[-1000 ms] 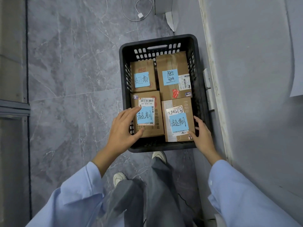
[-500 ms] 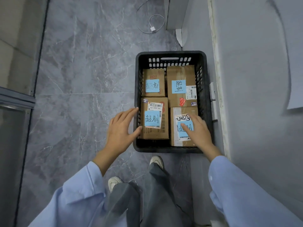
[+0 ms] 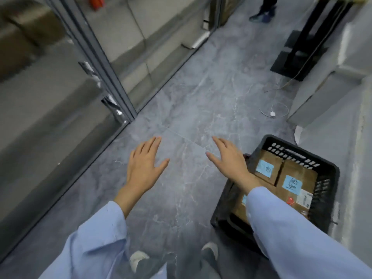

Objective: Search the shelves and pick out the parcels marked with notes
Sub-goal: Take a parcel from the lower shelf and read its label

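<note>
Head view, findings as follows. Left hand: open, fingers spread, palm down over bare floor, holding nothing. Right hand: likewise open and empty, hovering just beside the near-left corner of the black crate, with the forearm crossing above the crate.

Progress: the crate stands on the floor at the right, close to the wall, and holds brown parcels packed side by side, each visible top bearing one of the blue notes. Two notes show plainly and the edge of a third shows beside the sleeve; the rest of the load is hidden by the arm. Judged from this, several marked parcels are already collected. The shelves on the left are blurred, so whether marked parcels wait there cannot be told; searching them appears to be the outstanding work.

Clearances: the aisle between shelves and wall is narrow. A grey upright post edges the shelving on the left. Ahead, a loose white cable lies on the floor near the wall, and a black stand occupies the far right. Another person's feet stand at the far end. Open floor runs down the middle; the crate narrows the right side
</note>
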